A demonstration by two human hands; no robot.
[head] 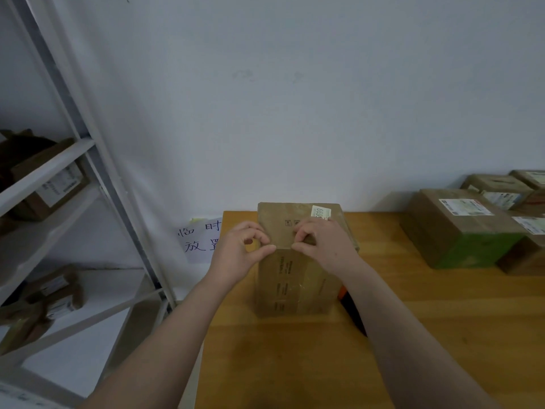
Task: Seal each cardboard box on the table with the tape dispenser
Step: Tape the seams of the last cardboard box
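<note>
Head view looks down on a cardboard box (298, 278) standing near the far left corner of a wooden table (442, 335), close to the wall. Both hands meet at the edge where the box's top turns into its near face.

The left hand (239, 255) sits at the left end of that edge. Its fingers are curled into a loose ring and the thumb reaches right, tip touching the cardboard. The right hand (324, 246) lies over the right half of the top, fingers bent with their tips against the surface and the thumb pointing left along the same edge. The two thumb tips are just apart. Whether either hand pinches anything or only presses on the cardboard, I cannot tell.

So the box is directly under and between the hands, most of its near face showing below them. A white label (321, 213) is stuck at the far right of its top, just beyond the right fingers.

An orange and black tool (352, 312) lies on the table just beside the box's right side, mostly hidden by the right forearm; neither hand touches it.

More boxes stand well to the right, the nearest with a green side (460, 228). A metal shelf rack (59, 160) on the left holds other boxes, and a handwritten note (199, 242) hangs on the wall.
</note>
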